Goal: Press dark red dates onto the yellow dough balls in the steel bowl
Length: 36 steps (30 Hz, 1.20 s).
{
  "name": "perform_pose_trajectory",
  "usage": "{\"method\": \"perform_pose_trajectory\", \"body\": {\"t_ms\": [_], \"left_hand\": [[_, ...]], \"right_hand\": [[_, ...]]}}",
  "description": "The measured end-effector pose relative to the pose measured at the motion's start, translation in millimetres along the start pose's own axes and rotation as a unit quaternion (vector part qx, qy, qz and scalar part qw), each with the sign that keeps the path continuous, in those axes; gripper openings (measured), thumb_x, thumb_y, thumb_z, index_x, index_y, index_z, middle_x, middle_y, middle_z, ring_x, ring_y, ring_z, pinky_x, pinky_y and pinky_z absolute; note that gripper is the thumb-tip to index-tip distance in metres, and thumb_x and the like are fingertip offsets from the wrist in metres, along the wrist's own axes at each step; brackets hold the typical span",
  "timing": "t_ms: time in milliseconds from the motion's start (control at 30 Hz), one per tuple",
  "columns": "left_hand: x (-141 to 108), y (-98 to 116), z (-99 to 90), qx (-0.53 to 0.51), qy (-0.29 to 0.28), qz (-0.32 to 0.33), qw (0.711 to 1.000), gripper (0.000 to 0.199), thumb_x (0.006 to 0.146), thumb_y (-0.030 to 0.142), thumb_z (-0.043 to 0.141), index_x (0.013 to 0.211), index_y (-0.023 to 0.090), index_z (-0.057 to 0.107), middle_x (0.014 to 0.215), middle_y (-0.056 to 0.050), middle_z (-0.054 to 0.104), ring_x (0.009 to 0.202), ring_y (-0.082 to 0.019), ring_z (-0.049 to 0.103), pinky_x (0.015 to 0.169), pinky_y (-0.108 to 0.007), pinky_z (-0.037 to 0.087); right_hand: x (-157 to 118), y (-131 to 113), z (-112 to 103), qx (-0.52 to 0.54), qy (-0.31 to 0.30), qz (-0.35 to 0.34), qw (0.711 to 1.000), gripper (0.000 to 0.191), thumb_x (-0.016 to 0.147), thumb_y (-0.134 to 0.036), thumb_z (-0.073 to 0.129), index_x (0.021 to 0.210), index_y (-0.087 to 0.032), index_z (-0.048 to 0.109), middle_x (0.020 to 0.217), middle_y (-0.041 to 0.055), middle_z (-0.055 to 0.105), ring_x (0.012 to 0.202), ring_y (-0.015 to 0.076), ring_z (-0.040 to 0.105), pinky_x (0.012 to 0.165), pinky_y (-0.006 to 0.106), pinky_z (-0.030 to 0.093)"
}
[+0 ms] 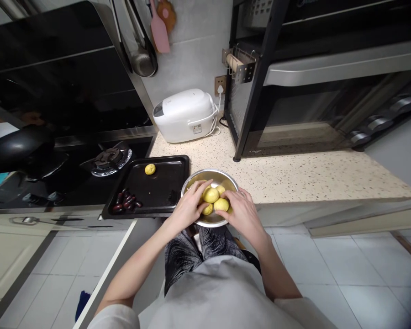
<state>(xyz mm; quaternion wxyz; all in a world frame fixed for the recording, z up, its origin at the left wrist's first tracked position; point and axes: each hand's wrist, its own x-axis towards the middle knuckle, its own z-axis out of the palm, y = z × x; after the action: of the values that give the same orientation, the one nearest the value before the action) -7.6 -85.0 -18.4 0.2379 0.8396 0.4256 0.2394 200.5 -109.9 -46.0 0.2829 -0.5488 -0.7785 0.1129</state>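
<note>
A round metal bowl (210, 173) stands at the counter's front edge, holding several smooth yellow dough balls (211, 195). From the left, my left hand (189, 203) reaches over the rim, its thumb and fingers curved around balls on that side. My right hand (242, 210) comes in from the right with thumb and fingers about another yellow ball (221, 204). Both hands hide part of the bowl's contents. To the left lies a black baking tray (160, 183). It carries one yellow ball (150, 169) near the back and a group of dark red dates (126, 201) at its front left.
A white rice cooker (185, 114) sits behind the tray, plugged in at the wall. On the right, a black rack (248, 91) holds an oven (301, 114). The gas burner (108, 159) and a dark pan (20, 146) are at left. Utensils hang above.
</note>
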Motion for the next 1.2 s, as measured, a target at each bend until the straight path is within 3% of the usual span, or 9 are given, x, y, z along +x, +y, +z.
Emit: {"method": "perform_pose_trajectory", "body": {"t_ms": [133, 300, 567, 833, 1033, 1200], "left_hand": [[-3, -1, 1.6, 0.008, -0.001, -0.002, 1.000, 0.074, 0.092, 0.011, 0.059, 0.159, 0.028, 0.035, 0.152, -0.013, 0.048, 0.146, -0.031, 0.045, 0.123, -0.051, 0.039], [-2, 1, 8.0, 0.042, 0.000, -0.008, 0.999, 0.065, 0.090, 0.012, 0.059, 0.152, 0.023, 0.045, 0.147, -0.014, 0.051, 0.140, -0.031, 0.049, 0.120, -0.051, 0.042], [8, -7, 12.4, 0.075, 0.008, -0.009, 0.997, 0.070, 0.083, 0.042, 0.082, 0.144, 0.024, 0.054, 0.142, -0.013, 0.054, 0.133, -0.035, 0.053, 0.113, -0.054, 0.046], [7, -7, 9.3, 0.072, -0.009, -0.008, 0.997, 0.077, 0.078, 0.023, 0.077, 0.150, 0.023, 0.048, 0.148, -0.014, 0.051, 0.137, -0.035, 0.051, 0.117, -0.053, 0.044], [1, -3, 7.3, 0.055, -0.009, -0.014, 0.998, 0.081, 0.077, 0.019, 0.069, 0.154, 0.022, 0.042, 0.154, -0.015, 0.047, 0.143, -0.035, 0.047, 0.119, -0.053, 0.041], [-5, 3, 2.4, 0.041, -0.005, -0.034, 0.999, 0.071, 0.075, 0.016, 0.067, 0.142, 0.022, 0.046, 0.140, -0.013, 0.056, 0.130, -0.033, 0.055, 0.111, -0.051, 0.046]], "right_hand": [[6, -4, 0, -0.046, -0.032, 0.014, 0.998, 0.033, 0.078, -0.024, 0.083, 0.101, -0.021, 0.060, 0.097, 0.0059, 0.075, 0.098, 0.0284, 0.070, 0.112, 0.054, 0.038], [13, -6, -1, -0.059, -0.052, 0.020, 0.997, 0.030, 0.082, -0.027, 0.077, 0.106, -0.020, 0.062, 0.094, 0.0066, 0.077, 0.095, 0.0276, 0.072, 0.115, 0.052, 0.033], [16, -7, -5, -0.080, -0.073, 0.022, 0.994, 0.030, 0.081, -0.033, 0.079, 0.104, -0.019, 0.065, 0.091, 0.0084, 0.077, 0.095, 0.0286, 0.073, 0.116, 0.052, 0.032], [20, -2, -12, -0.089, -0.061, -0.005, 0.994, 0.026, 0.077, -0.019, 0.069, 0.103, -0.018, 0.065, 0.092, 0.0086, 0.077, 0.092, 0.0266, 0.072, 0.119, 0.049, 0.035], [17, 2, -20, -0.071, -0.004, -0.026, 0.997, 0.029, 0.077, -0.017, 0.060, 0.106, -0.021, 0.061, 0.096, 0.0075, 0.075, 0.096, 0.0273, 0.070, 0.118, 0.052, 0.034], [15, 3, -23, -0.056, -0.002, -0.026, 0.998, 0.028, 0.080, -0.021, 0.059, 0.108, -0.020, 0.061, 0.096, 0.0086, 0.074, 0.096, 0.0288, 0.067, 0.110, 0.050, 0.038]]}}
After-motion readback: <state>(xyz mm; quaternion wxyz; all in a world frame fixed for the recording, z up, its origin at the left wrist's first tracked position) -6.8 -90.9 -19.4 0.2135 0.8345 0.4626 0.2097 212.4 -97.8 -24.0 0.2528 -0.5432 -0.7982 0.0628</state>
